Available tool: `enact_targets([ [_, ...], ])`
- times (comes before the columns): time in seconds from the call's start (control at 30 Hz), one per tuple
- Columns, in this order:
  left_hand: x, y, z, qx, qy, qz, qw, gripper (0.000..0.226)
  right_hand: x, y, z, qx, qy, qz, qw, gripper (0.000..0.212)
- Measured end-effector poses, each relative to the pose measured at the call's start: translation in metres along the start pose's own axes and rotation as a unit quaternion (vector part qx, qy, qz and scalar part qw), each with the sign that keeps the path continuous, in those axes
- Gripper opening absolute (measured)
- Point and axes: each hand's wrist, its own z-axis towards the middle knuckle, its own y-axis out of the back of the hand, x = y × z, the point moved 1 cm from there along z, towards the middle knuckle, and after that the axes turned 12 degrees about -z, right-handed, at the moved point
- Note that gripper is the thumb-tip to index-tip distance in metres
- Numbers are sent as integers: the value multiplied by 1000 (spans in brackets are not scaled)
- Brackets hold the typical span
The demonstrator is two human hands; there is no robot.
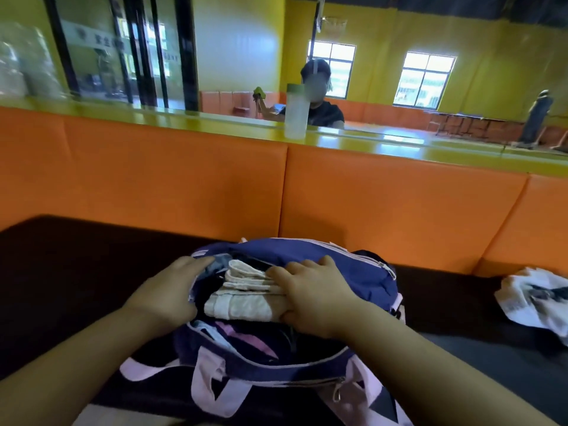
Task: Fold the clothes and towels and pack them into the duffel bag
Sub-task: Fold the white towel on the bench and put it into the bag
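A navy duffel bag [347,272] with pink straps lies open on the dark mat in front of me. A folded cream towel [242,298] sits inside its opening, on top of dark clothes. My left hand [167,290] grips the bag's left rim and holds the opening apart. My right hand [310,293] lies flat on the towel's right end, fingers spread on top and thumb under its edge. A crumpled white garment with dark print [534,298] lies on the mat to the far right.
An orange padded wall [384,204] rises just behind the bag. On its green ledge stands a frosted bottle [296,112]. A person sits beyond the ledge. The dark mat [76,256] stretches left and right.
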Motion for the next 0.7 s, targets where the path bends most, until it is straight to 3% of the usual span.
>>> enact_targets([
  [0.23, -3, 14, 3, 24, -36, -48, 998, 89, 20, -16, 39, 23, 27, -15, 999, 74],
  [0.37, -5, 16, 8, 31, -28, -28, 999, 92, 27, -29, 29, -93, -15, -45, 995, 107],
  [0.43, -4, 16, 10, 32, -27, -32, 999, 94, 34, -35, 18, -177, 0, -54, 983, 92],
  [0.53, -4, 16, 11, 30, -30, -35, 999, 93, 38, -41, 6, -258, 31, -38, 965, 42],
  [0.63, -6, 15, 10, 28, -28, -34, 999, 92, 40, -50, 3, -218, 58, 12, 974, 20],
  [0.7, -8, 15, 7, 29, -27, -37, 999, 92, 41, -51, 4, -140, 63, 83, 985, 25],
])
